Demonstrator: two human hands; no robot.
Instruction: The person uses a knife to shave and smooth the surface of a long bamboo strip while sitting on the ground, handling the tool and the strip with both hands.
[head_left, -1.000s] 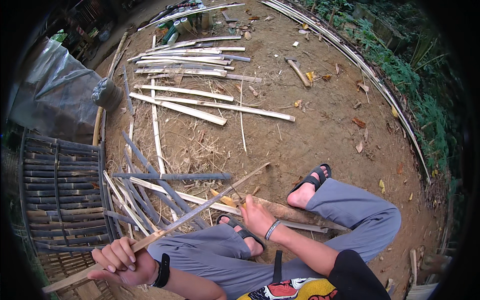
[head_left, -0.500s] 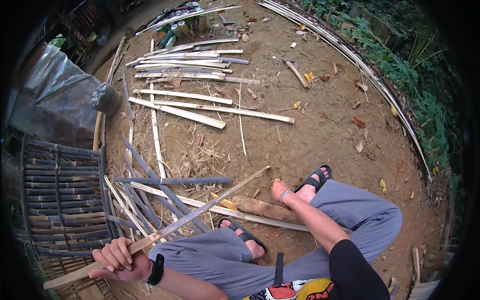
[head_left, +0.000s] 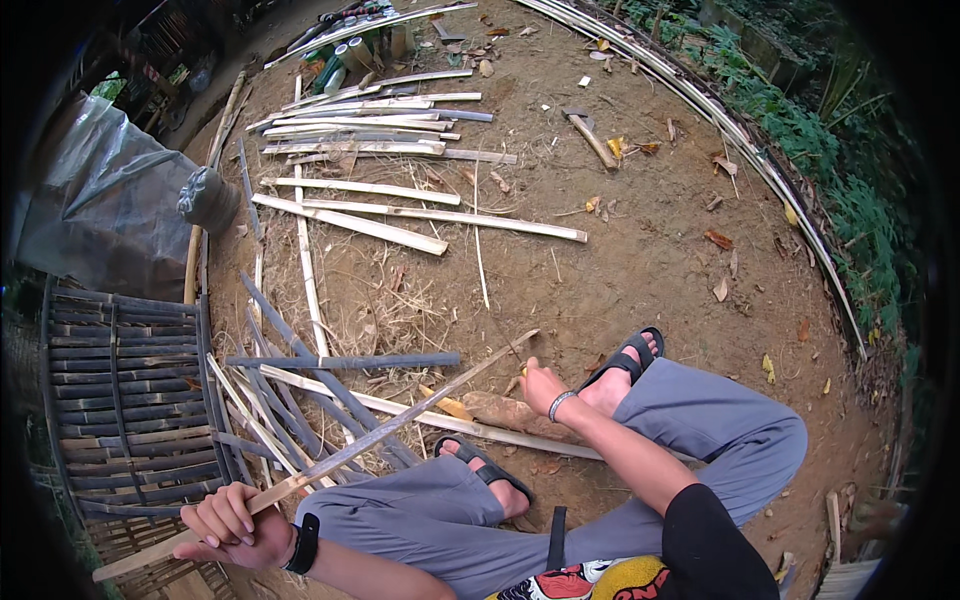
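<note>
My left hand (head_left: 235, 525) is wrapped round the lower end of a long bamboo strip (head_left: 400, 420). The strip slants up to the right, and its far tip lies close to my right hand (head_left: 543, 387). That hand is closed on a knife (head_left: 513, 347), whose thin dark blade points up and left near the tip of the strip. Most of its handle is hidden in my fingers. Under the strip's far part lies a brown log (head_left: 505, 410) between my sandalled feet, with a pale bamboo slat (head_left: 470, 432) passing in front of it.
Several split bamboo slats (head_left: 370, 215) lie on the dirt ahead, and dark ones (head_left: 345, 361) are piled at the left. A slatted bamboo rack (head_left: 130, 385) stands at far left. A hammer-like tool (head_left: 592, 140) lies ahead right. Long poles (head_left: 740, 140) edge the greenery.
My right hand has moved left with the knife, toward the underside of the strip's tip, and the blade now shows more clearly. My left hand and the strip have barely shifted.
</note>
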